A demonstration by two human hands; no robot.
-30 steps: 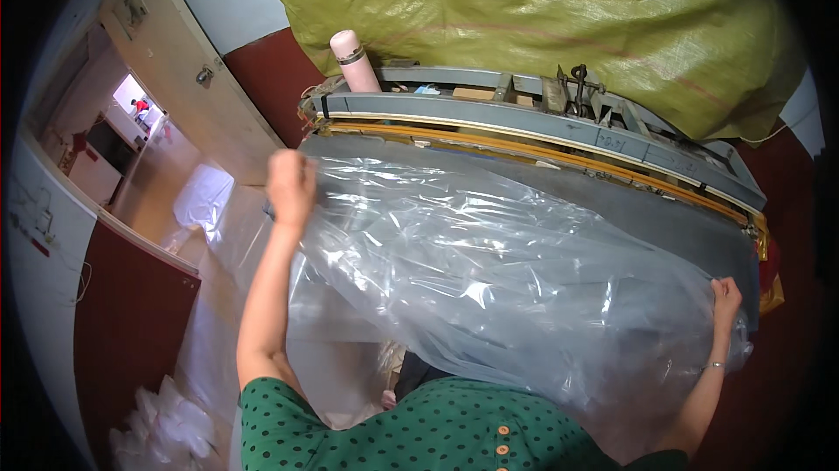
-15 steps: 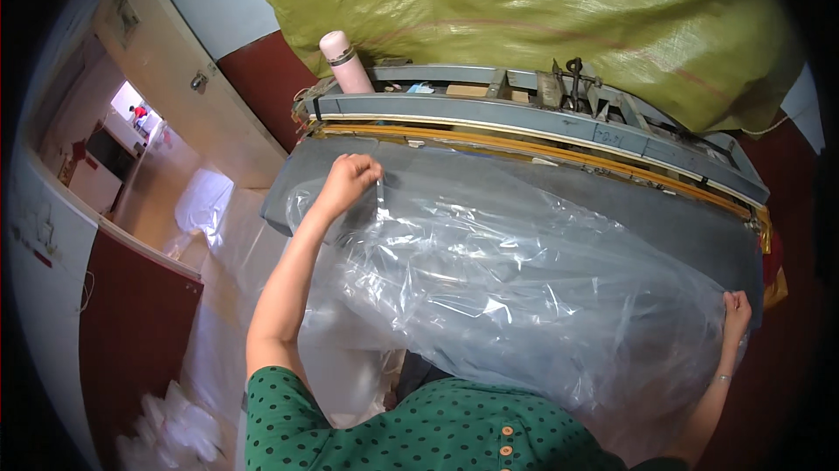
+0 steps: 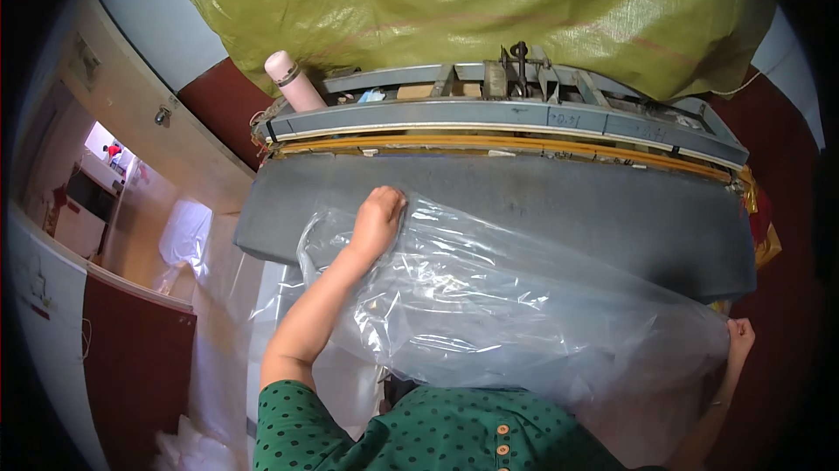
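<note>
A dark red wall band (image 3: pixel 229 108) is seen behind the grey padded worktop (image 3: pixel 559 196). The hands are held well apart: a clear plastic film (image 3: pixel 489 305) is pinched at its far edge by the left hand (image 3: pixel 379 219), over the worktop's left half, and at its right end by the right hand (image 3: pixel 740 338), near the right front corner. The front edge is draped by the film. Spreading seems in hand; even tension seems called for. A pink flask (image 3: pixel 295 83) is placed beyond the back left corner.
</note>
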